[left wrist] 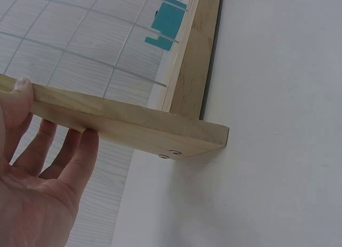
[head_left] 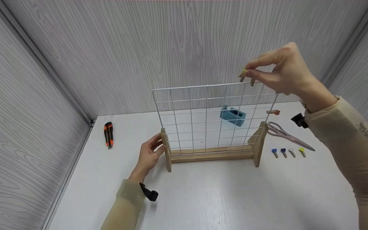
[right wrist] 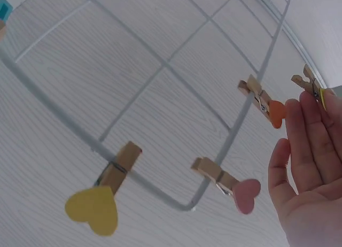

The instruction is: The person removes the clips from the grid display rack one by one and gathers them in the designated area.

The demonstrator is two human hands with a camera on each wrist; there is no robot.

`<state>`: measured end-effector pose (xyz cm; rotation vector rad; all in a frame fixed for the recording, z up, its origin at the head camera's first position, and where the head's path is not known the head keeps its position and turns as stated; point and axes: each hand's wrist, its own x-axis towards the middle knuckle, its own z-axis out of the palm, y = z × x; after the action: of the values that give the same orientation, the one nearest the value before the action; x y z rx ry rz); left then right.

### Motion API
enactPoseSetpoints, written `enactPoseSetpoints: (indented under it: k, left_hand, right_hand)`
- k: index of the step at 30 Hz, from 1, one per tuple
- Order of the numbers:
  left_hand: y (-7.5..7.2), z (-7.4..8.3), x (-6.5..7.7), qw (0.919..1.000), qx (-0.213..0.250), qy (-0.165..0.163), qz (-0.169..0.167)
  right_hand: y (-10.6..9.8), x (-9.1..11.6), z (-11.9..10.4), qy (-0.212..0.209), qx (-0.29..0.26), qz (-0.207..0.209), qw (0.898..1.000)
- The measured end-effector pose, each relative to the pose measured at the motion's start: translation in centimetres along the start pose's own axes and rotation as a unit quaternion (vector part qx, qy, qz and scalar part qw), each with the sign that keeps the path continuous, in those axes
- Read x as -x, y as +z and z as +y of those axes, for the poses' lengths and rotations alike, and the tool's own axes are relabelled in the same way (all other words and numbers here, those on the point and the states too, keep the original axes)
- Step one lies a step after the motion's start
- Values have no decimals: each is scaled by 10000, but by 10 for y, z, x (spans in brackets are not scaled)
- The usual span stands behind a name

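Note:
A white wire grid (head_left: 206,121) stands upright in a wooden stand (head_left: 212,156). My left hand (head_left: 149,156) grips the stand's left upright (left wrist: 123,121), thumb on its edge and fingertips on the outer face. Above the grid's top bar, my right hand (head_left: 286,68) pinches a small wooden clothespin with a yellow heart (right wrist: 311,86). Its jaws are spread and sit apart from the wire in the right wrist view. Clipped to the grid's edge wires are an orange-heart clothespin (right wrist: 262,102), a pink-heart clothespin (right wrist: 227,183) and another yellow-heart clothespin (right wrist: 101,199).
Several heart clothespins (head_left: 283,152) lie in a row right of the stand. Behind them are scissors (head_left: 286,135). A teal tape dispenser (head_left: 233,115) stands behind the grid. On the left lies an orange-and-black utility knife (head_left: 108,134). A wood-grain panel (head_left: 139,48) closes the back.

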<state>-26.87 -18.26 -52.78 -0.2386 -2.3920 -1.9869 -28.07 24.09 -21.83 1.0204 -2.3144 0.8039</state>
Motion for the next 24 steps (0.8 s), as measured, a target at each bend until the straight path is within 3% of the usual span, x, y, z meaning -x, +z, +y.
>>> enactPoseSetpoints:
  k: [7,18,24]
  left_hand:
    - [0,0,-1,10000,-85,52,1]
    - [2,-1,-1,9999,-73,84,30]
    - [1,-2,-1,10000,10,8,49]
  right_hand:
    - [-24,21,-2,21,161,-210,9996]
    - [-25,91,20,968,14,146,9952]
    - [-19,133,47,1600,-558,46,9855]
